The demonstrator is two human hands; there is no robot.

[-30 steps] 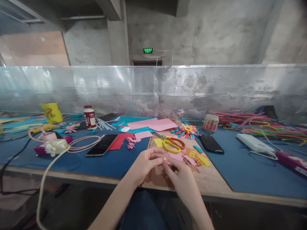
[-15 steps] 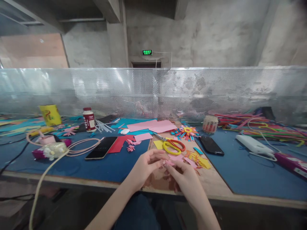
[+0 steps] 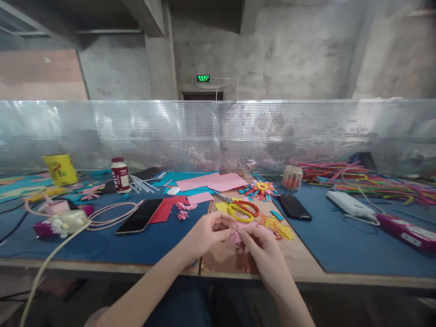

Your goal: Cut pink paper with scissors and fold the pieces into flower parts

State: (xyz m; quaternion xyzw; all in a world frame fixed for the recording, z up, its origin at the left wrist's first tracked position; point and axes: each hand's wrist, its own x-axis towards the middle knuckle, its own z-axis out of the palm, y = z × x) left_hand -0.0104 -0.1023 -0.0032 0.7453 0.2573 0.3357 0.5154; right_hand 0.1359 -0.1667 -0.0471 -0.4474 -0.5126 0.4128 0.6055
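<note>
A small, bent piece of pink paper [image 3: 236, 237] is held between the fingertips of both hands, above the near part of the bare wooden strip [image 3: 296, 261] that runs through the blue-topped counter [image 3: 361, 247]. It is pinched on its left side by the left hand [image 3: 211, 231], whose other fingers are loosely curled, and on its right side by the right hand [image 3: 263, 244]. Its exact folds are partly hidden by the fingers.

Just beyond the hands, a pair of metal scissors with red and yellow handles [image 3: 235, 202] is laid on the strip, its blades pointed to the far left. To the right of the scissors, yellow and orange paper scraps [image 3: 283, 228] are scattered. Farther off, a multicoloured paper flower with a yellow centre [image 3: 261, 187] is set down, with a black smartphone [image 3: 294, 207] placed nearer and to its right. On the left, small folded pink paper pieces [image 3: 183, 214] are gathered beside a red paper sheet [image 3: 166, 210], which is partly covered by a dark-screened smartphone [image 3: 139, 217].
</note>
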